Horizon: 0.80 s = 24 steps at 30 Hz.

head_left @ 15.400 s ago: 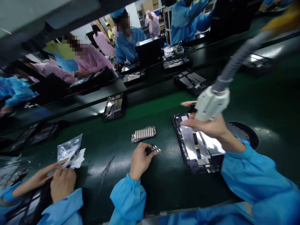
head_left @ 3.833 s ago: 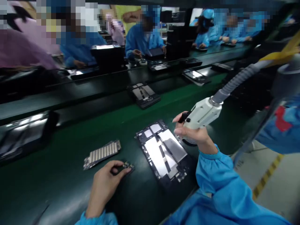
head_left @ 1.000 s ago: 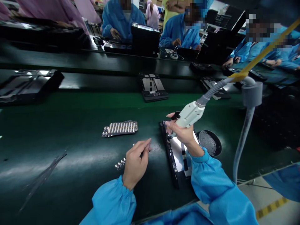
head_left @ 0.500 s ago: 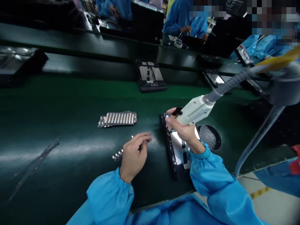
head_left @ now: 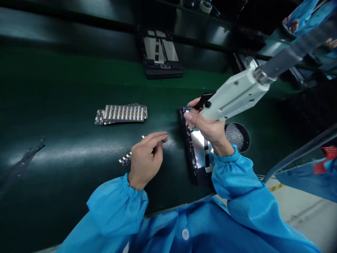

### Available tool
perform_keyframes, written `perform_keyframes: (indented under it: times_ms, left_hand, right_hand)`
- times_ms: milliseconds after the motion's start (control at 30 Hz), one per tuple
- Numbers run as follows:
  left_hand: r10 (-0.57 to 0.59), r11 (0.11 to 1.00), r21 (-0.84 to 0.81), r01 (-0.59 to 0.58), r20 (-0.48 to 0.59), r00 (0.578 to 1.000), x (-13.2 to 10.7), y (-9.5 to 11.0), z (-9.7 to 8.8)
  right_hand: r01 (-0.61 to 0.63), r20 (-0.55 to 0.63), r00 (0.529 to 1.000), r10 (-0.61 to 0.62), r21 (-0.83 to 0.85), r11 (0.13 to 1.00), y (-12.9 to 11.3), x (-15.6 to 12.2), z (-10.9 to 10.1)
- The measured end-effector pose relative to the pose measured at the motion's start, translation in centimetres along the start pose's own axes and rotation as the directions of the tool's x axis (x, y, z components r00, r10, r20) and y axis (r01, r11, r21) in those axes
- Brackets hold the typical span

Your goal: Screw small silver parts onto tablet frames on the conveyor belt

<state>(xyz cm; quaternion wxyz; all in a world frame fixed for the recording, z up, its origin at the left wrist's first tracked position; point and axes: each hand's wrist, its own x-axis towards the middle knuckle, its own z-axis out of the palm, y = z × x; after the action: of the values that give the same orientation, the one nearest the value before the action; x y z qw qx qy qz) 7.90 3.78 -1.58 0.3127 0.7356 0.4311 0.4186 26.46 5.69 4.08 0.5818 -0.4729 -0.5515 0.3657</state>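
My right hand (head_left: 210, 130) is wrapped round a pale handheld tool (head_left: 234, 95) with a dark hose at its back end. It is over the upper end of a black tablet-like device (head_left: 199, 142), whose inside shows silvery panels and a circuit board along the left edge. The tool's tip is hidden by my fingers. My left hand (head_left: 147, 156) hovers left of the device, thumb and fingers pinched; whatever is between the fingertips is too small to name. Partly behind that hand lies a narrow circuit board strip (head_left: 125, 159). Farther left is a stack of circuit boards (head_left: 125, 113).
A round dark dish (head_left: 244, 135) of small silvery pieces stands right of the device. Another opened device (head_left: 163, 68) lies at the back. Dark thin strips (head_left: 27, 158) lie at the far left. A grey hose (head_left: 302, 153) crosses the right side. Other people's hands show at upper right.
The camera has tilted down, so the table things appear higher in view. The hose behind the tool appears closer and larger. Both hands keep nearly the same places over the table.
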Motion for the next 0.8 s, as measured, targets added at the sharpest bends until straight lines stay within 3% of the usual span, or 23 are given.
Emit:
perform_keyframes:
  times_ms: [200,267,433,533,600,667,767,800]
  left_hand:
    - [0.096,0.992,0.083,-0.097,0.018,0.995,-0.1,0.0,0.1]
    - [0.129,0.985,0.111,-0.13,0.011,0.992,0.0,0.0,0.0]
    - [0.185,0.97,0.168,-0.176,-0.036,0.982,0.3,-0.4,-0.2]
    - [0.212,0.95,0.238,-0.203,-0.012,0.977,0.0,0.0,0.1]
    - [0.279,0.922,0.258,-0.29,0.078,0.957,-1.0,1.2,0.8]
    - [0.406,0.869,0.204,-0.451,0.225,0.886,-2.5,3.0,1.9]
    - [0.602,0.726,0.078,-0.683,0.409,0.686,-4.8,5.1,3.8]
    - [0.631,0.683,0.083,-0.725,0.431,0.644,-5.1,5.2,4.4]
  right_hand:
    - [-0.069,-0.076,0.995,0.07,0.014,0.998,-0.2,-0.3,0.7]
    - [-0.037,-0.103,0.994,0.038,0.016,0.999,-0.8,-0.3,0.5]
    - [0.165,-0.175,0.973,-0.148,0.086,0.983,-2.9,-1.1,-2.2]
    - [0.103,-0.196,0.977,-0.087,0.075,0.992,-3.2,-2.3,-4.2]
    - [0.052,-0.213,0.976,-0.038,0.061,0.997,-3.1,-3.2,-5.3]
    - [0.027,-0.243,0.97,-0.015,0.045,0.999,-2.9,-3.9,-6.1]
    - [0.01,-0.256,0.967,-0.005,0.019,1.0,-2.8,-4.5,-6.9]
    - [0.006,-0.243,0.97,-0.002,0.016,1.0,-2.8,-4.7,-7.1]
